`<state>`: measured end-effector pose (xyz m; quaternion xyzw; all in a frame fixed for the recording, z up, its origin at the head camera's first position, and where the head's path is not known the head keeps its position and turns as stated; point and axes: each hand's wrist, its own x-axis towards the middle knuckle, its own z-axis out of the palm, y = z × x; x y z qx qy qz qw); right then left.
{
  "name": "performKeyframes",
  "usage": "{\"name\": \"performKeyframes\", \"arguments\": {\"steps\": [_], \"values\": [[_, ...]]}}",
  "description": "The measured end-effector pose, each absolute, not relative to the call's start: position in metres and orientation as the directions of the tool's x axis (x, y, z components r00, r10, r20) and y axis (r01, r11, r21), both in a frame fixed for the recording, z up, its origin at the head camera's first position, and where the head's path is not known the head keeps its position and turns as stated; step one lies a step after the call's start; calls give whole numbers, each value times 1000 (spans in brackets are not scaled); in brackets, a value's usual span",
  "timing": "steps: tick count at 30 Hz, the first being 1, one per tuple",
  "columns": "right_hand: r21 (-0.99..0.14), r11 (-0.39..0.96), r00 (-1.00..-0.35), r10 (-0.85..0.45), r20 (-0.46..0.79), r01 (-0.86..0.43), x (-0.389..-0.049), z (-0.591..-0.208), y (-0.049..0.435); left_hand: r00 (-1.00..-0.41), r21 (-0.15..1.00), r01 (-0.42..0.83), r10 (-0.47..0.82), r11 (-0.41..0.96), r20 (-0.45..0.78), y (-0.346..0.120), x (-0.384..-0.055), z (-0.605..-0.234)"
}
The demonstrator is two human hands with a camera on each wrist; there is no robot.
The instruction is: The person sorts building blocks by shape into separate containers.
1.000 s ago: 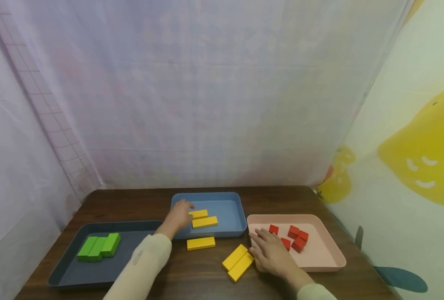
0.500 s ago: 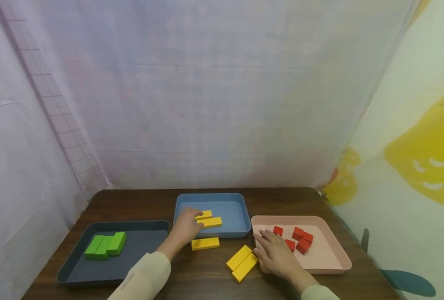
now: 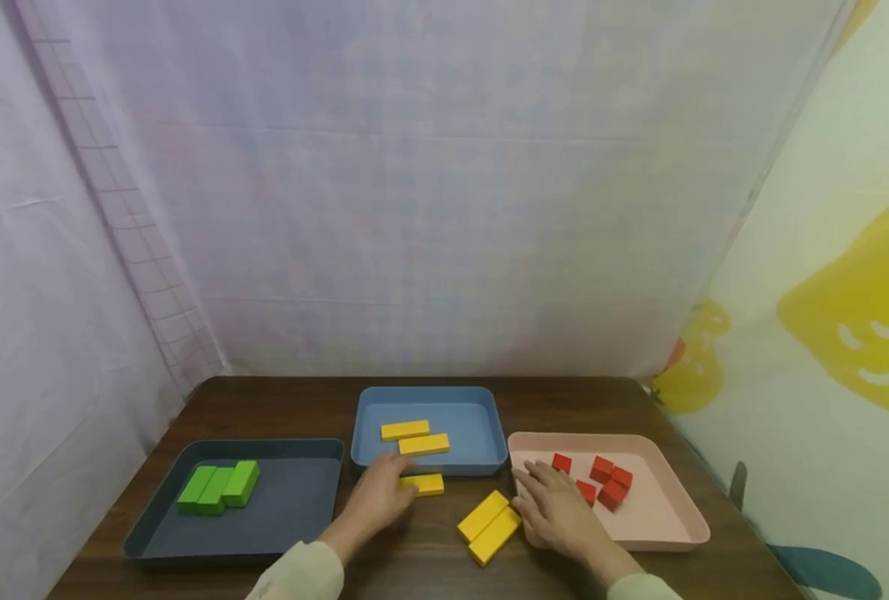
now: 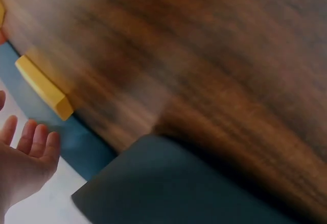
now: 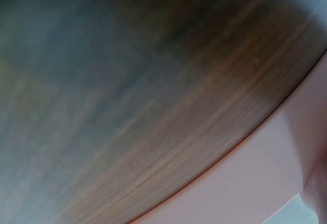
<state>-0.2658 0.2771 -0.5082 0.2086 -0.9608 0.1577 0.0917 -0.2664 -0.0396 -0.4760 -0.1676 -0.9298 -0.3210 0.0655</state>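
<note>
My left hand point(image 3: 380, 495) reaches over the front left of the blue tray point(image 3: 492, 425), fingertips at the left end of a yellow block point(image 3: 427, 484) lying on the table before that tray. In the left wrist view the fingers point(image 4: 39, 141) are parted and held a little away from the yellow block point(image 4: 43, 86). Flat over the left edge of the pink tray point(image 3: 661, 508) lies my right hand point(image 3: 560, 510), fingers extended, near a small red block point(image 3: 586, 492). Just left of it, two yellow blocks point(image 3: 489, 527) lie side by side on the table.
Inside the blue tray are two yellow blocks point(image 3: 424, 444). A dark tray point(image 3: 294, 508) at the left carries three green blocks point(image 3: 217, 488). Several red blocks point(image 3: 612, 493) sit in the pink tray. A pale curtain point(image 3: 429, 208) hangs behind the wooden table point(image 3: 414, 554).
My left hand has come back from the yellow blocks in the blue tray, down toward the yellow block in front of it. The right hand stays at the pink tray.
</note>
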Motion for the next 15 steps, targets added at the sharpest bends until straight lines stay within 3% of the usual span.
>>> {"name": "performKeyframes", "arguments": {"steps": [15], "values": [[-250, 859, -886, -388, 254, -448, -265, -506, 276, -921, 424, 388, 321, 819, 223, -43, -265, -493]]}}
